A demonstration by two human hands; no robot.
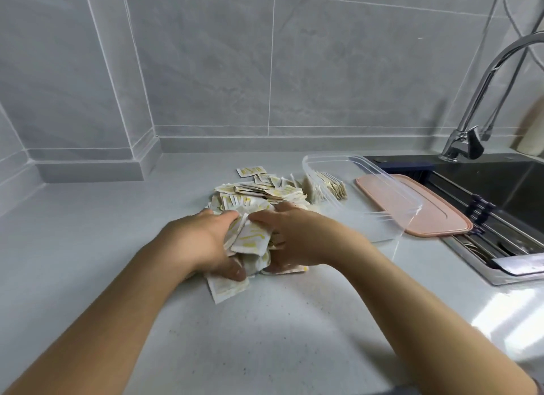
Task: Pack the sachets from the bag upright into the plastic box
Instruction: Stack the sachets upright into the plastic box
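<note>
White-and-yellow paper sachets [259,193] were heaped loose on the grey countertop [88,247], just left of the clear plastic box [382,218]. A bundle from the near edge of the heap was being pressed together between the left hand [203,241] and the right hand [294,238], fingers curled around it from either side. A short row of sachets already stood upright at the far end of the box. A pink lid [426,212] lay beyond the box, beside the sink [500,194]. Judged from this, the bundle looked uneven; if it were lifted with so loose a squeeze, sachets could be shed from the middle, or be tipped flat on entering the box.
</note>
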